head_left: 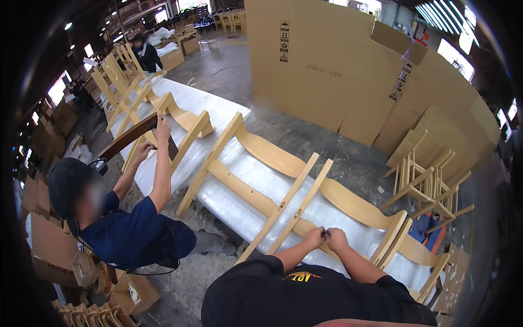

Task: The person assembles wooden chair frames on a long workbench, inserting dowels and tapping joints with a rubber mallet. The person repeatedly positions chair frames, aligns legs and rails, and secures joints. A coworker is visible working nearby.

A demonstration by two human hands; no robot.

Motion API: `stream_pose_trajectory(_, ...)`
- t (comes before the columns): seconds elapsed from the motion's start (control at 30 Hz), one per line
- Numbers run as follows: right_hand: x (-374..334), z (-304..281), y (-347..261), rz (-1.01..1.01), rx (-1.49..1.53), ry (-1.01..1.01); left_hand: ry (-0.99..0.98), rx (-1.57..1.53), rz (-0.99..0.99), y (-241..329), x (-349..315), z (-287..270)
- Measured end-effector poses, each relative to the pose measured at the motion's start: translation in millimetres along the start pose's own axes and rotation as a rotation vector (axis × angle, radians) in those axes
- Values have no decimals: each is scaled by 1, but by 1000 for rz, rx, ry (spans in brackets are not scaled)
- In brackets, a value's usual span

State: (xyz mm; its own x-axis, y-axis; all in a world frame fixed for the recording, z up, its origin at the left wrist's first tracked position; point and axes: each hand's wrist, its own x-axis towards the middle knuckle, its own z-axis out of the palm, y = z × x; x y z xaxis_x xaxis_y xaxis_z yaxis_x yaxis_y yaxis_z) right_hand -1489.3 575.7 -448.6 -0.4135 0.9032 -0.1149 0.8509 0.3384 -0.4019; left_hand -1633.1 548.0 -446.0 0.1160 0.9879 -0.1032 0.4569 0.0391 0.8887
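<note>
My left hand point(314, 238) and my right hand point(336, 240) meet in front of my chest, fingers pinched together. Between them is a small dark thing, too small to name. Just beneath lies a pale wooden chair frame point(357, 205) with a curved back panel, resting on a long table wrapped in clear plastic film point(234, 155). Left of my hands, two straight legs with drilled holes, one a wooden leg point(297, 210), stand side by side at the join of neighbouring frames. Another similar frame point(267, 151) lies further left.
A person in a dark blue shirt point(133, 234) stands at left, holding a dark brown wooden piece point(128, 137). Large cardboard sheets point(321, 71) stand beyond the table. Stacked wooden chair frames point(427, 180) are at right, open cardboard boxes point(133, 291) at lower left.
</note>
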Motion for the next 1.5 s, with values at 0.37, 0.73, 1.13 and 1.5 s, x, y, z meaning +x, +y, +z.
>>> stream_pose_trajectory(0.37,10,-19,-11,19,-222,-272,21,47,49,-3,0,0)
stream_pose_trajectory(0.73,15,-16,-20,137,-304,-365,-6,22,55,-15,0,-5)
stream_pose_trajectory(1.13,4,-15,-18,103,-311,-354,554,134,-157,-28,7,-84)
stream_pose_trajectory(1.5,22,-15,-31,192,-304,-389,262,189,-489,-72,15,-92)
